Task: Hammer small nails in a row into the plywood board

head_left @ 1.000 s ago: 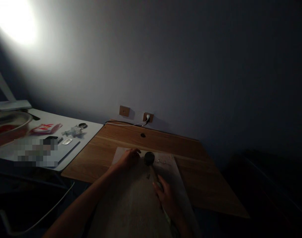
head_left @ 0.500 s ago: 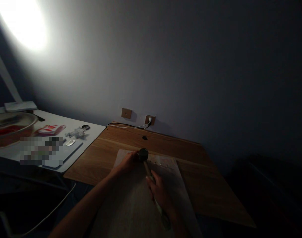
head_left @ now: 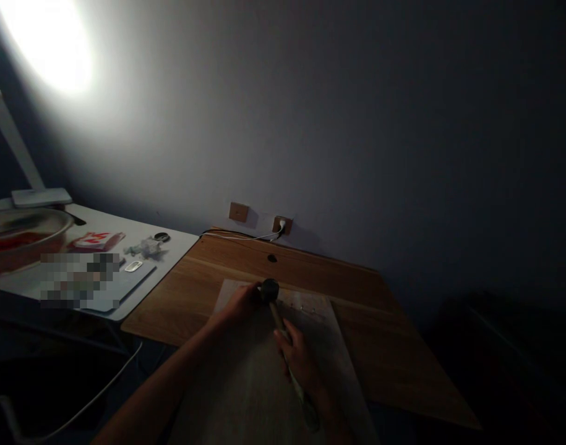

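Observation:
A pale wooden board [head_left: 259, 377] lies on a brown wooden table [head_left: 380, 346] in dim light. My right hand [head_left: 299, 358] is closed round the handle of a hammer [head_left: 270, 290], whose dark head rests low at the board's far edge. My left hand [head_left: 240, 304] lies on the board just left of the hammer head, fingers curled at the spot under it; what they pinch is too small to make out. A few small nails or holes [head_left: 308, 307] show on the board to the right of the head.
A white desk [head_left: 171, 244] adjoins on the left, carrying a bowl [head_left: 23, 225], a red packet [head_left: 97, 240] and small bits. Wall sockets [head_left: 283, 224] with a white cable sit behind the table. A bright lamp [head_left: 46, 43] glares at the top left.
The hammer head has swung down and left, from above the board's middle to beside my left fingers. Over the last half second little has moved.

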A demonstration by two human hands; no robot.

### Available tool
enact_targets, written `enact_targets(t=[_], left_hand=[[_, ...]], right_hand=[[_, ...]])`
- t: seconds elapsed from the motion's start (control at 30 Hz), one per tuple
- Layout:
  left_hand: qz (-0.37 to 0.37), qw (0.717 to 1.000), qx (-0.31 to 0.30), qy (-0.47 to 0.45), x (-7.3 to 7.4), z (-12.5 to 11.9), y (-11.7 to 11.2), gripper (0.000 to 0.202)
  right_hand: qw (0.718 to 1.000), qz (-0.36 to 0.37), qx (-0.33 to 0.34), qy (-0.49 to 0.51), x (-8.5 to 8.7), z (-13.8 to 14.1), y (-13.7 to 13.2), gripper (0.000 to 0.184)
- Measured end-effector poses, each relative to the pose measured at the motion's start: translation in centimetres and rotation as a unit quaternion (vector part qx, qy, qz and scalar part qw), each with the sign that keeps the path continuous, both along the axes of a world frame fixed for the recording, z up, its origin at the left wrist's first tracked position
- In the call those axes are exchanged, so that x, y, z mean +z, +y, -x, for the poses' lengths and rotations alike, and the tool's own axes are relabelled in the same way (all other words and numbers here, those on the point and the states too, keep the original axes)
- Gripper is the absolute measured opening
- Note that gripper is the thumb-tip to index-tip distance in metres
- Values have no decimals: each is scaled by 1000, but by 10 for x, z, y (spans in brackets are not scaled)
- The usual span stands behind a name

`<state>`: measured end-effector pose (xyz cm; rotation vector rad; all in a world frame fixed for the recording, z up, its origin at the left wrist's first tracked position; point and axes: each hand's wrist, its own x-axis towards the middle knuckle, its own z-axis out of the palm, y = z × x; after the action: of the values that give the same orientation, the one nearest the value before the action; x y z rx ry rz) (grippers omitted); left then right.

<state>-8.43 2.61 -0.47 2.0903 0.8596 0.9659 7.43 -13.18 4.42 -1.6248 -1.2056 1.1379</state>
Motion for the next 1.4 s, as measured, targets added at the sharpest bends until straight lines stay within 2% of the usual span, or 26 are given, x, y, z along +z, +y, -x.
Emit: enact_targets(t=[0.1, 0.23, 0.4, 0.53, 0.63, 0.77, 0.83, 0.9, 0.97, 1.03, 1.13, 1.27, 1.4], left_hand=[[3, 1000, -1, 7, 0, 0, 0, 32], [-13, 1000, 14, 12, -9, -1, 6, 33], [-14, 1000, 14, 10, -14, -1, 9, 34], [6, 1000, -5, 12, -7, 0, 5, 37], [17, 999, -3, 45, -2, 2, 4, 42], [-54, 995, 23, 78, 11, 4, -9, 37], [-108, 990, -10, 89, 21, 1, -23, 28], [-179, 972, -82, 129, 31, -5, -39, 24], [-262, 936, -152, 181, 38, -13, -53, 24], [-332, 899, -189, 216, 40, -21, -63, 27], [-390, 869, -193, 236, 38, -27, -71, 26], [-430, 849, -172, 255, 37, -26, -73, 14], [-456, 834, -168, 262, 42, -25, -74, 7]], right_hand=[[1000, -12, 3, -15, -1, 1, 0, 51], [1000, -8, -5, -14, -4, 1, -2, 57], [1000, -3, -2, 2, 1, 2, -5, 59], [1000, -12, 6, 7, 3, -1, -7, 52], [1000, 0, -19, 25, 2, -10, -15, 57], [996, 58, -62, 32, 5, -30, -36, 76], [993, 76, -81, 30, 8, -38, -48, 81], [992, 88, -92, 26, 10, -44, -57, 84], [991, 94, -96, 21, 8, -47, -63, 86], [991, 90, -98, 19, 4, -49, -65, 86], [991, 78, -104, 29, -4, -49, -65, 88], [991, 72, -106, 50, -12, -50, -65, 93], [989, 76, -114, 54, -16, -50, -66, 94]])
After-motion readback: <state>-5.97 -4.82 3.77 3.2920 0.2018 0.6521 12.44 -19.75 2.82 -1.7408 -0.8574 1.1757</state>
